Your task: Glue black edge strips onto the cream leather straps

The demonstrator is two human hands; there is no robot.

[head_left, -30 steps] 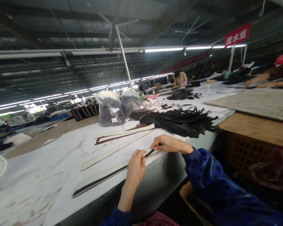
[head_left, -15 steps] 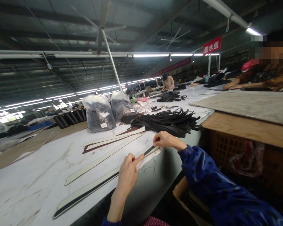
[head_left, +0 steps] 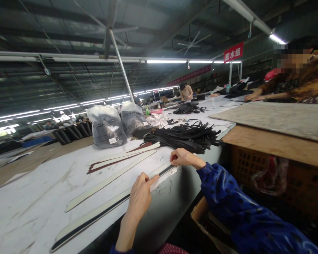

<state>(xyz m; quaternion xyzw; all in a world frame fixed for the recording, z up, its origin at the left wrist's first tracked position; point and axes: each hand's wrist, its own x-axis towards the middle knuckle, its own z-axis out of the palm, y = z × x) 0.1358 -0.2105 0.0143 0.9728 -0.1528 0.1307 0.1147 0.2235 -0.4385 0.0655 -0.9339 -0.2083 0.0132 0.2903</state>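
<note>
A long cream strip [head_left: 69, 231] with rounded ends lies along the near edge of the table, a narrow black strap [head_left: 95, 219] running lengthwise on it. My left hand [head_left: 141, 194] is on this pair midway, one digit stretched along the black strap and the other fingers bent, partly hidden. At the far end my right hand [head_left: 184, 157] pinches the black strap's tip between thumb and fingers. Beyond them lies another cream strip [head_left: 108, 181], bare on top. Farther back, more cream strips [head_left: 127, 154] overlap brown ones [head_left: 106, 165].
A heap of black straps [head_left: 182, 135] lies just past my right hand. Two filled plastic bags [head_left: 107, 127] stand behind. At right are a grey board [head_left: 275, 118], a crate [head_left: 246, 164] below, and a co-worker's hands [head_left: 254, 94]. An open carton [head_left: 198, 213] sits beneath the table edge.
The view has shifted slightly, moving the scene left. The black strap's far part now lies straighter along the cream strip, with my right hand lower at its end.
</note>
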